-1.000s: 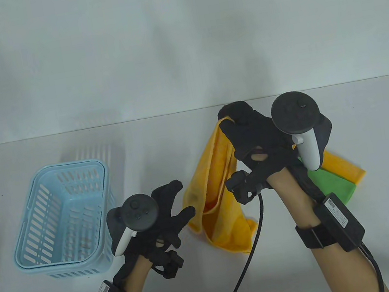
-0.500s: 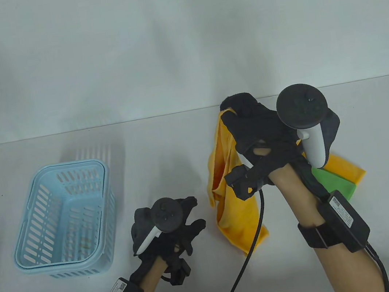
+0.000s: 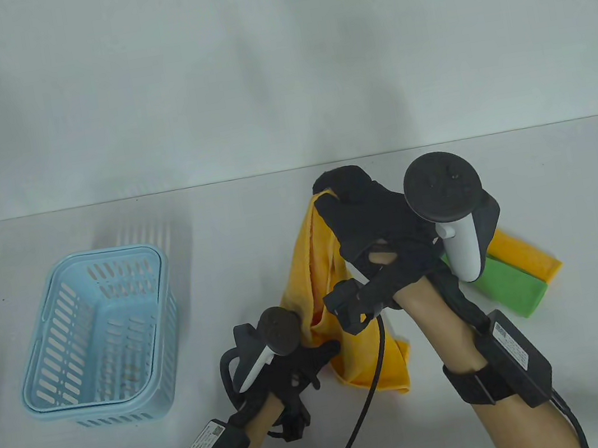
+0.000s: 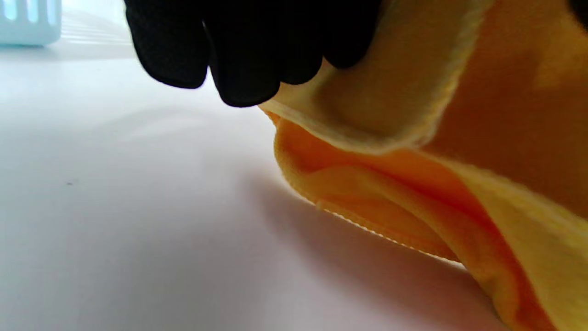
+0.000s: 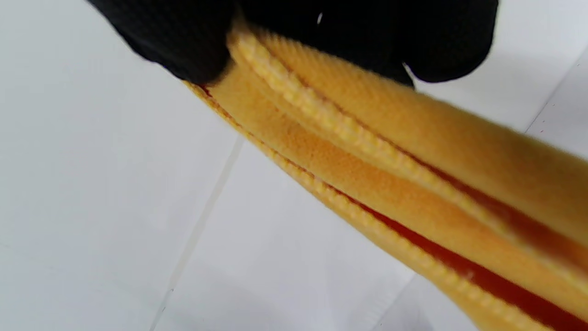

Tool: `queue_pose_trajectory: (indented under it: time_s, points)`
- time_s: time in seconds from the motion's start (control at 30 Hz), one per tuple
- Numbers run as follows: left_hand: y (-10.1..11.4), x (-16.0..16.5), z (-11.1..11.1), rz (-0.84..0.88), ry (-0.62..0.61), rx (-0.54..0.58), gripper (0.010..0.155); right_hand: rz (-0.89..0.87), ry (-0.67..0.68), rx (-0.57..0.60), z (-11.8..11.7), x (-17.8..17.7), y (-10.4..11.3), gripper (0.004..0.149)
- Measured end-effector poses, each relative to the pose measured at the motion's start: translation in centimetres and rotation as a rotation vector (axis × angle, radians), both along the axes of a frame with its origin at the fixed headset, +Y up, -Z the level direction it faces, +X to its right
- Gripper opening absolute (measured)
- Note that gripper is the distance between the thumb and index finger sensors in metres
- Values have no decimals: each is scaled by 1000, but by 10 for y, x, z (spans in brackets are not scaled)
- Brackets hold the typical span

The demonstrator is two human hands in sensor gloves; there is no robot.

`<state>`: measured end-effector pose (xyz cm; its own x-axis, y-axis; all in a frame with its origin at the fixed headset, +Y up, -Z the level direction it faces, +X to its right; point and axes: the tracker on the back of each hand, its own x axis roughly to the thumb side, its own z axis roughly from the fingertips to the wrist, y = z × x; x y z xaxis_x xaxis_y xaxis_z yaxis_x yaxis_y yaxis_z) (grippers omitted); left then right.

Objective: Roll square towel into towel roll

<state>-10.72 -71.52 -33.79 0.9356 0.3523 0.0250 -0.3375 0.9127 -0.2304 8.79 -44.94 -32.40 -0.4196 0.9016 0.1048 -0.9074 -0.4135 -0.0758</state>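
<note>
A yellow square towel [image 3: 301,269] hangs crumpled from my right hand [image 3: 334,189], which pinches one corner raised above the table. Its lower folds rest on the table near the front. In the right wrist view my black gloved fingers [image 5: 183,41] clamp several layered hems of the towel [image 5: 367,161]. My left hand [image 3: 326,351] is low at the towel's bottom left edge. The left wrist view shows its fingertips [image 4: 248,59] closed over a lifted flap of the towel [image 4: 413,138].
A light blue slotted basket [image 3: 95,335] stands at the left. A folded green towel [image 3: 513,289] and a folded yellow one [image 3: 528,258] lie to the right, behind my right forearm. A black cable [image 3: 363,412] trails across the table's front.
My left hand moved right and reached the hanging towel's lower edge, taking hold of it. My right hand shifted slightly left with the towel corner still raised.
</note>
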Motion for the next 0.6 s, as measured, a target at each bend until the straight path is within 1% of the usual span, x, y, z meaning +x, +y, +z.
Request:
queue_pose_trajectory:
  time_s: [0.1,0.3,0.33,0.47,0.6]
  points:
    - [0,0,1,-7,-16,-12,86,22,-4,12,1,-1,3,37]
    - [9,-16,3,49,-29,-33,76,48,-65,33,-3,14,11,37]
    - [10,-19,2,62,-29,-33,72,46,-72,32,-4,17,12,37]
    - [17,-32,-2,120,5,4,46,35,-115,23,-7,35,14,37]
    - [24,-41,-4,194,35,21,44,33,-157,9,-10,55,13,37]
